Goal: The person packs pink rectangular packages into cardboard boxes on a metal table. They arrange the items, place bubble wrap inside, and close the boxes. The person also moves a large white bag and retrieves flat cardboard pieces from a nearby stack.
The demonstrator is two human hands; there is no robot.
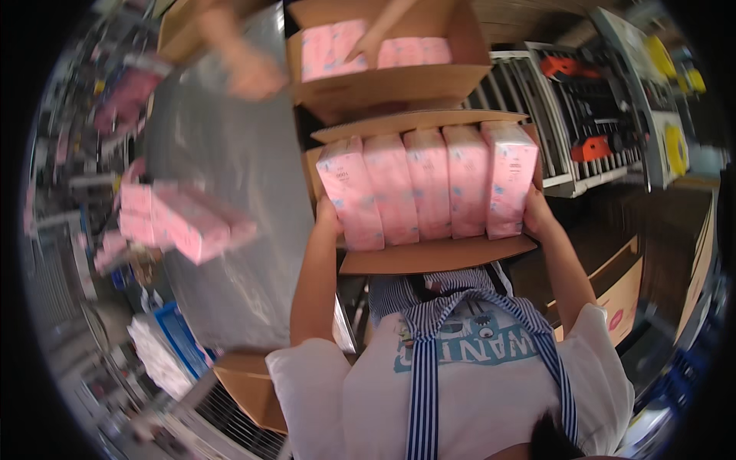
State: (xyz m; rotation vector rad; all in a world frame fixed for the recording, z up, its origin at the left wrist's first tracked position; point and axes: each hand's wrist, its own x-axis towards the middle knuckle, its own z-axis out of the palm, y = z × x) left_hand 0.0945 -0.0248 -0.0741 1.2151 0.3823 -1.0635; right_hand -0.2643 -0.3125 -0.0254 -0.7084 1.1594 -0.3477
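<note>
A row of several pink tissue packs (428, 184) stands side by side over an open cardboard box (437, 259), with its flaps spread. At the row's left end, my left hand (330, 220) presses against the outermost pack, its fingers partly hidden. My right hand (539, 212) presses the pack at the right end, so the row is squeezed between both hands. The end packs lean slightly. How deep the row sits in the box cannot be made out.
Beyond stands another open carton (383, 88) with pink packs and a co-worker's hand (372, 47) in it. The co-worker's other hand (257, 75) is blurred above a grey metal table (238, 153). Loose pink packs (188, 222) lie on its left. Right is a roller conveyor (517, 100).
</note>
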